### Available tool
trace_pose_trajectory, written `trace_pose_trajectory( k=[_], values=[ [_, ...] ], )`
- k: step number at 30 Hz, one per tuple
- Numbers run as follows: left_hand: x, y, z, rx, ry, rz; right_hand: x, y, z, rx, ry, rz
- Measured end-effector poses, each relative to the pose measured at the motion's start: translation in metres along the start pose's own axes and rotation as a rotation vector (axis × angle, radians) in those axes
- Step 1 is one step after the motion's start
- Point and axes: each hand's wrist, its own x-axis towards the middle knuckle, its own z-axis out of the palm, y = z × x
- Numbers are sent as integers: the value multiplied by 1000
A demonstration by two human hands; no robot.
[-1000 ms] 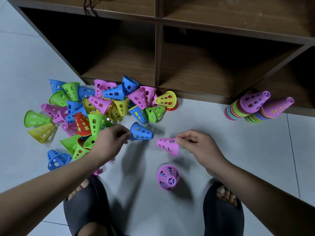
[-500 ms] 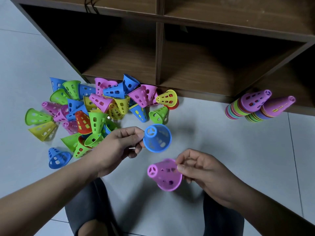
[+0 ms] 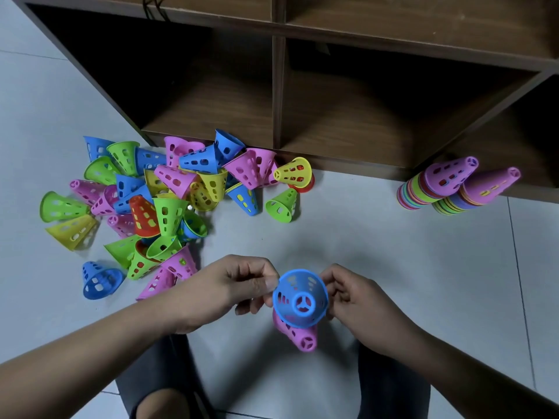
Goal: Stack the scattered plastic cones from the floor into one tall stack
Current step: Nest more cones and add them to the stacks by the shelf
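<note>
Two hands [image 3: 230, 288] [image 3: 360, 309], one blue cone [image 3: 314, 290] (one pink cone [image 3: 298, 335])

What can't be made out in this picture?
Head view.
The pink cone: mostly hidden behind the blue cone.
Grip of the right hand: hidden behind the blue cone's rim.
The pile: lower cones buried under others.
The two stacks by the shelf: rims too thin to count.

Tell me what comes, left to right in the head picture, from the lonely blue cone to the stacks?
First the lonely blue cone → left hand → held blue cone → right hand → left stack → right stack. The pink cone under the held one overlaps, so skipped.
</note>
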Motion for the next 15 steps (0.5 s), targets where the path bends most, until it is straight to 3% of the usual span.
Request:
trace_pose_trajectory(
  k=[5,15],
  values=[
    [0,1,-3,-75,-21,7,2,10,3,-66,-8,47],
    [7,-23,4,225,18,-85,2,31,4,-113,-34,141]
  ],
)
